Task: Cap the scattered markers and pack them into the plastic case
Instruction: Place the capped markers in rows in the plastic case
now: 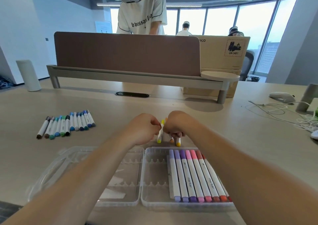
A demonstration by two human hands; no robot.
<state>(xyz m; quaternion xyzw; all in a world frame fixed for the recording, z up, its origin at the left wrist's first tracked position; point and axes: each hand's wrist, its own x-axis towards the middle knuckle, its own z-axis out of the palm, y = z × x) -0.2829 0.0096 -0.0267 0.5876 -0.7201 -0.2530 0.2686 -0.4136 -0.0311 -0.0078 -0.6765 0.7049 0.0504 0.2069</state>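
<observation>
An open clear plastic case (149,176) lies on the table near me. Its right half holds several capped purple, pink and red markers (194,174). Just beyond the case, my left hand (144,130) pinches a yellow marker (160,131). My right hand (175,123) curls over two more markers, an orange one (171,140) and a yellow-orange one (178,141), whose capped ends stick out toward me. A row of several capped brown, green and blue markers (67,124) lies on the table to the left.
A brown desk divider (127,52) on a grey shelf crosses the table's far side, with a cardboard box (223,52) behind it. White cables (284,111) and a grey controller (281,96) lie at the right. A white cylinder (28,75) stands far left. A person stands behind the divider.
</observation>
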